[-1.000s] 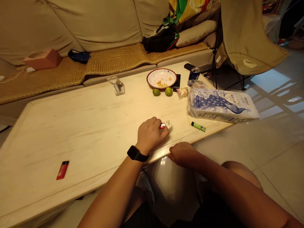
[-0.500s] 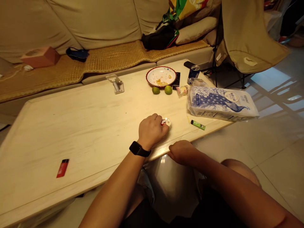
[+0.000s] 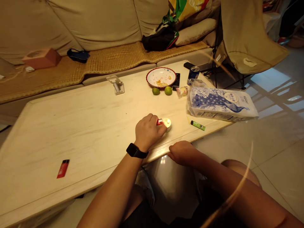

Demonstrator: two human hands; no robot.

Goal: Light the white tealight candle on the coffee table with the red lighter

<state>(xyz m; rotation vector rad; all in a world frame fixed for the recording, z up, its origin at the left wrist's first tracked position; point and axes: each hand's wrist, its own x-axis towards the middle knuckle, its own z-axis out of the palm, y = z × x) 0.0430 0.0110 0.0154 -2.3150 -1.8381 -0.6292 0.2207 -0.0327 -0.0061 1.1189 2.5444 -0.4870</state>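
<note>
My left hand (image 3: 149, 131), with a black watch on its wrist, is closed around a red lighter (image 3: 159, 122) whose metal top sticks out toward a small round candle (image 3: 167, 124). A bright glow shows on the candle's top, and my thumb lies close against its side. My right hand (image 3: 182, 152) has its fingers curled at the front edge of the pale wooden table (image 3: 95, 126); whatever may be inside them is hidden. A green lighter (image 3: 198, 125) lies to the right of the candle. Another red lighter (image 3: 63, 168) lies at the near left.
Toward the back stand a red-rimmed plate (image 3: 161, 76) with food scraps, two limes (image 3: 168, 91) and a dark blue can (image 3: 194, 73). A tissue pack (image 3: 222, 103) overhangs the right edge. A white folding stand (image 3: 115, 85) sits at the rear. Behind is a sofa (image 3: 106, 25).
My left hand has drawn slightly left with the red lighter, uncovering more of the candle. A glow now shows on the candle's top. My right hand has stayed put.
</note>
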